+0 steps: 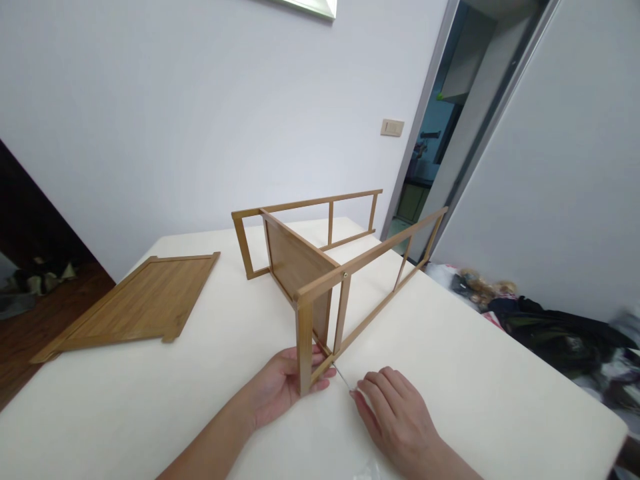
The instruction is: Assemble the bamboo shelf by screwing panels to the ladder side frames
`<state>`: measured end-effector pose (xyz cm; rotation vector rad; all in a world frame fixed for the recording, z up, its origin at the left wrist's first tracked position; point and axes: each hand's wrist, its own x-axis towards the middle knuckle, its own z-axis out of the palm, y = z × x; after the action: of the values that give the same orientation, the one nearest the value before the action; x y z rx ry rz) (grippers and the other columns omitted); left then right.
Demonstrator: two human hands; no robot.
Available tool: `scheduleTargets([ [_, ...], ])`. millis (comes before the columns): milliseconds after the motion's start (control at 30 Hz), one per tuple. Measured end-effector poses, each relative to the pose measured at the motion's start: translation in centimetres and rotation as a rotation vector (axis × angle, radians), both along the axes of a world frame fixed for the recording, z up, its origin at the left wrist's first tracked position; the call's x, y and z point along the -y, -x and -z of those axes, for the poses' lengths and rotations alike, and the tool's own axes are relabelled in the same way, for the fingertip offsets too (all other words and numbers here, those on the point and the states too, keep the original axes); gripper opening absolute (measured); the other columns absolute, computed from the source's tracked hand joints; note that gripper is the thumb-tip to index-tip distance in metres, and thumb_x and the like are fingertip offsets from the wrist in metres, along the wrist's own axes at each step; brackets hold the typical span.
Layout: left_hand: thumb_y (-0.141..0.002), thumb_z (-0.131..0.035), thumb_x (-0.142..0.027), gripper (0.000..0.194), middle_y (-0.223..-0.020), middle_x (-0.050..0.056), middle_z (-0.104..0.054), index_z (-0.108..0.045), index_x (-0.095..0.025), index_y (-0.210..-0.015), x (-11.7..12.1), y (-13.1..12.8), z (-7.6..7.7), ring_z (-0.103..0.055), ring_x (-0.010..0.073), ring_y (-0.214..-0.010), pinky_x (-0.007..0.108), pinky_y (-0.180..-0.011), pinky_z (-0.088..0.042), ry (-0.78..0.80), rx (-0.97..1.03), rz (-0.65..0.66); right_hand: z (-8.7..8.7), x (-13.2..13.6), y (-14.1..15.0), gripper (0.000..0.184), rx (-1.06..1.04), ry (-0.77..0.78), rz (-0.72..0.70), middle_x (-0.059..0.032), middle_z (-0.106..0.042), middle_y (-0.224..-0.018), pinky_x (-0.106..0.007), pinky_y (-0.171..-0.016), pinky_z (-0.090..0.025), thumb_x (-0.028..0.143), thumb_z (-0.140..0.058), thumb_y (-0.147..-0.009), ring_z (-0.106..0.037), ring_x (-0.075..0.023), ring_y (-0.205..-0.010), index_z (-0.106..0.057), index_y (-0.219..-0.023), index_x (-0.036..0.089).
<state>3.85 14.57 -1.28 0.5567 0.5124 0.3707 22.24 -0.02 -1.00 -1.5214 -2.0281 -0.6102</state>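
Note:
A brown wooden shelf frame [370, 257] lies on its side on the table, its two ladder-like side pieces joined by one slatted panel [300, 263]. My left hand [283, 383] is closed around the frame's near lower corner, with some fingers behind the wood. Between the fingertips of my right hand [395, 417] is a thin metal Allen key [343, 377]. Its far tip meets the lower rail close to where the panel joins it. My right fingers cover the key's near end. A screw head [345, 274] shows on the upper rail.
A loose wooden panel [145, 300] lies flat at the left of the white table [450, 387]. Clear plastic [369, 470] is at the near edge. A wall with a switch [392, 127] stands behind, and piled clothes and bags [540, 327] are beyond the right edge.

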Motion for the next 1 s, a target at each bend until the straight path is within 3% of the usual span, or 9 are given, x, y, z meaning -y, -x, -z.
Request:
scheduleTargets([
  [267,-0.077,-0.064,-0.001,0.028,-0.116,0.019,-0.069,-0.068,-0.004,-0.104,0.1,0.0,-0.1,-0.068,0.0314,-0.108,0.037,-0.093,-0.054,0.01,-0.003,-0.014,0.2,-0.2,0.1,0.008,-0.216,0.099,0.008,-0.0044,-0.064,-0.075,-0.032,-0.062,-0.046,0.018,-0.055,-0.093,-0.057,-0.0173,-0.068,-0.058,-0.085,0.02],
  [567,-0.076,-0.064,0.0,0.029,-0.119,0.02,-0.069,-0.068,-0.003,-0.104,0.1,0.1,-0.1,-0.067,0.0327,-0.11,0.038,-0.094,-0.054,0.015,-0.003,-0.008,0.7,-0.5,0.3,0.027,-0.616,0.497,0.152,-0.0028,-0.061,-0.069,-0.03,-0.06,-0.044,0.031,-0.051,-0.095,-0.058,-0.0173,-0.067,-0.058,-0.071,0.021],
  [767,-0.077,-0.065,-0.002,0.028,-0.114,0.019,-0.071,-0.069,-0.004,-0.105,0.1,0.0,-0.2,-0.068,0.0307,-0.108,0.036,-0.093,-0.054,0.011,-0.013,0.005,0.4,-0.8,0.9,0.034,-0.65,0.62,0.217,-0.0029,-0.061,-0.07,-0.034,-0.071,-0.045,0.033,-0.046,-0.096,-0.058,-0.0189,-0.072,-0.051,-0.065,0.021],
  [867,-0.078,-0.065,-0.003,0.028,-0.113,0.018,-0.071,-0.069,-0.004,-0.105,0.1,0.1,-0.2,-0.068,0.0296,-0.107,0.035,-0.094,-0.054,0.009,0.002,0.014,0.7,-0.6,0.9,0.029,-0.608,0.588,0.163,-0.0035,-0.061,-0.073,-0.035,-0.071,-0.046,0.033,-0.044,-0.097,-0.058,-0.0196,-0.075,-0.054,-0.073,0.021],
  [1000,-0.078,-0.064,-0.003,0.028,-0.112,0.018,-0.071,-0.069,-0.004,-0.106,0.1,0.1,-0.2,-0.068,0.0289,-0.108,0.035,-0.095,-0.053,0.008,0.014,0.023,1.5,0.0,0.5,0.012,-0.565,0.476,0.088,-0.0039,-0.062,-0.085,-0.033,-0.07,-0.049,0.028,-0.051,-0.094,-0.059,-0.019,-0.077,-0.055,-0.103,0.022],
])
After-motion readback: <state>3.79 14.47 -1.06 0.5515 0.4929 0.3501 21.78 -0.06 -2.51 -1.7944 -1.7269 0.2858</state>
